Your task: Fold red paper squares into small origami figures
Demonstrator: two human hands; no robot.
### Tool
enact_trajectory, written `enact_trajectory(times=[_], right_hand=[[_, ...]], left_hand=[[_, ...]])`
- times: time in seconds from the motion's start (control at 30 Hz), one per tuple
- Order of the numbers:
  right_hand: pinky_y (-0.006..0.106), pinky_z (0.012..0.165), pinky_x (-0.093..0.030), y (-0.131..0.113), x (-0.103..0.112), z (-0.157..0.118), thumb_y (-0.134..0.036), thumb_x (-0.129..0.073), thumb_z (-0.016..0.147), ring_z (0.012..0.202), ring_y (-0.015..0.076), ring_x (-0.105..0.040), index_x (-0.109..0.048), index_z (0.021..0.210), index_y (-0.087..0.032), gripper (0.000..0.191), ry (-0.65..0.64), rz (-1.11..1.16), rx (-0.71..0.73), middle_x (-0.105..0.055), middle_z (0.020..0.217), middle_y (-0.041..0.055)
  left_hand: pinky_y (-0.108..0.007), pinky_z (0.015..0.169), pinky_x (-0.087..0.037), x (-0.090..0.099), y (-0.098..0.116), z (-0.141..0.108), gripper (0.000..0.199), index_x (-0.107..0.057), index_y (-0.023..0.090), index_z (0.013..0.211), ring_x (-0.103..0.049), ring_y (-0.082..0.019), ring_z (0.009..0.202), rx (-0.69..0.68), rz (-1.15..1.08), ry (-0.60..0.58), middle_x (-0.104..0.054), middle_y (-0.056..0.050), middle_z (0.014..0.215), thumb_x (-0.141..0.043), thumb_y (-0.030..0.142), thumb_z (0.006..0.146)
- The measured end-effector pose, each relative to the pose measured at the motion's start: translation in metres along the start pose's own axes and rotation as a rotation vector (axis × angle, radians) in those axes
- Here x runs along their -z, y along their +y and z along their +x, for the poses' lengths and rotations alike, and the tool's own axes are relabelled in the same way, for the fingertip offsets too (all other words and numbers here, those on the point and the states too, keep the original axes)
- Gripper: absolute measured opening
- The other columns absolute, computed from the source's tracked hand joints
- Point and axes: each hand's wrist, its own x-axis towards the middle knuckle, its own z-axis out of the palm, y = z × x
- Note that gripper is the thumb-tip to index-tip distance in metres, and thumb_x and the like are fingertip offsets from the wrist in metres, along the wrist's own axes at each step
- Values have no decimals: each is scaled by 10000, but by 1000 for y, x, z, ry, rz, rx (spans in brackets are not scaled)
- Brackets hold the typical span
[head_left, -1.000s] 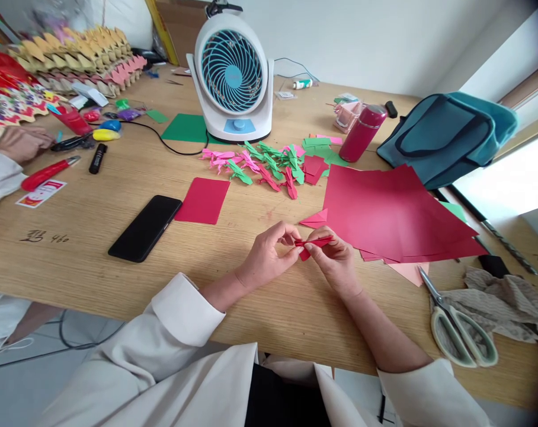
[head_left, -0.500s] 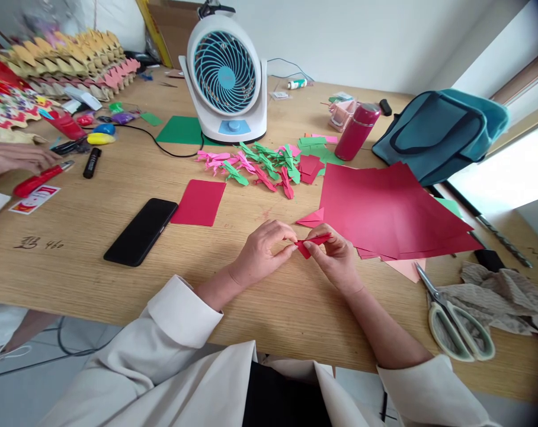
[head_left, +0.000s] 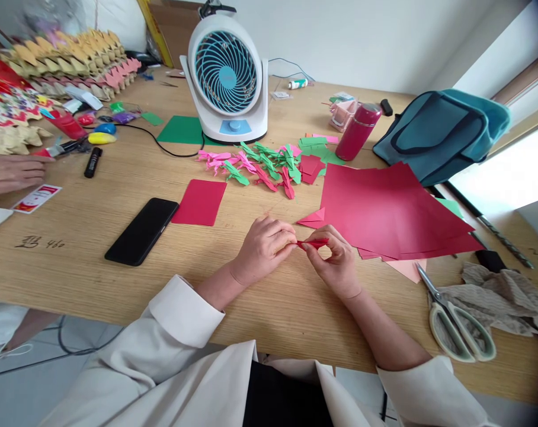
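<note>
A small folded piece of red paper [head_left: 317, 242] is held between my two hands above the wooden table. My left hand [head_left: 269, 242] pinches its left end between thumb and fingers. Its right part sits in the pinch of my right hand [head_left: 335, 261]; the fingertips hide some of the folds. Just beyond lies another folded red paper [head_left: 312, 218], flat and pointed. Folded paper figures [head_left: 264, 163] in green, pink and red are heaped farther back. Large red sheets [head_left: 384, 207] spread to the right of my right hand.
A black phone [head_left: 141, 231] lies by a red paper square [head_left: 199, 202] on the left. Scissors [head_left: 455, 320] rest at the right near a crumpled cloth [head_left: 504, 296]. A fan [head_left: 227, 77], a red flask [head_left: 358, 131] and a teal bag [head_left: 442, 133] stand behind. Another person's hand [head_left: 13, 174] is at far left.
The red paper now shows as a narrower strip between my fingers, and my left fingers have closed in more. At far left, the other person's hand has moved with the red-handled tool.
</note>
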Motion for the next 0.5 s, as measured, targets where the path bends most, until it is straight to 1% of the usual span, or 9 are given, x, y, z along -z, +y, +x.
enact_trajectory(times=[0.1, 0.17, 0.23, 0.3, 0.33, 0.4, 0.47, 0.5], right_hand=[[363, 684, -483, 0, 0, 0, -230, -641, 877, 725, 193, -585, -612, 826, -251, 62, -8, -20, 6, -607, 781, 21], [364, 696, -477, 0, -1, 0, -218, -640, 875, 724, 190, -582, -613, 826, -246, 63, -13, -26, 12, -604, 780, 20], [364, 705, -472, 0, -1, 0, -207, -642, 873, 732, 188, -581, -612, 830, -245, 65, -12, -16, 10, -604, 787, 19], [362, 706, -467, 0, -2, 0, -209, -644, 873, 737, 187, -577, -607, 828, -247, 70, 3, 11, -14, -603, 795, 16], [359, 706, -465, 0, -2, 0, -215, -645, 874, 735, 186, -573, -605, 823, -249, 73, 14, 32, -33, -599, 794, 14], [357, 707, -463, 0, -3, 0, -234, -644, 879, 729, 184, -565, -600, 811, -249, 83, 26, 85, -75, -591, 789, 10], [359, 721, -464, 0, -4, 0, -254, -645, 884, 736, 185, -564, -597, 802, -247, 95, 20, 149, -104, -589, 787, 10], [361, 731, -464, 1, -4, 0, -262, -645, 885, 744, 186, -566, -596, 800, -245, 100, 12, 181, -114, -593, 791, 12]], left_hand=[[-375, 853, -397, 0, 0, 1, 124, -630, 212, 839, -571, -197, 882, -17, 39, -24, -700, -38, 985, -546, 234, 927], [-381, 869, -393, 0, -1, 0, 113, -615, 208, 839, -567, -203, 897, -4, 32, -38, -694, -41, 995, -547, 235, 926], [-391, 926, -392, -3, -2, 0, 69, -601, 207, 854, -575, -204, 944, 27, -35, -35, -687, -43, 1022, -561, 210, 911], [-388, 967, -401, -5, -2, -1, 42, -590, 206, 890, -590, -196, 984, 84, -161, 0, -681, -40, 1030, -591, 165, 877], [-371, 951, -423, -7, -2, -1, 80, -587, 205, 909, -600, -188, 979, 125, -235, 23, -680, -38, 1019, -610, 150, 856], [-320, 855, -469, -10, 0, -1, 125, -594, 200, 920, -616, -172, 926, 214, -379, 47, -682, -33, 982, -651, 147, 823], [-278, 761, -475, -12, 2, -1, 106, -616, 194, 898, -624, -159, 878, 283, -493, 40, -690, -33, 956, -671, 161, 814], [-269, 743, -471, -13, 3, 0, 81, -627, 191, 881, -628, -155, 870, 306, -537, 34, -695, -34, 947, -672, 169, 817]])
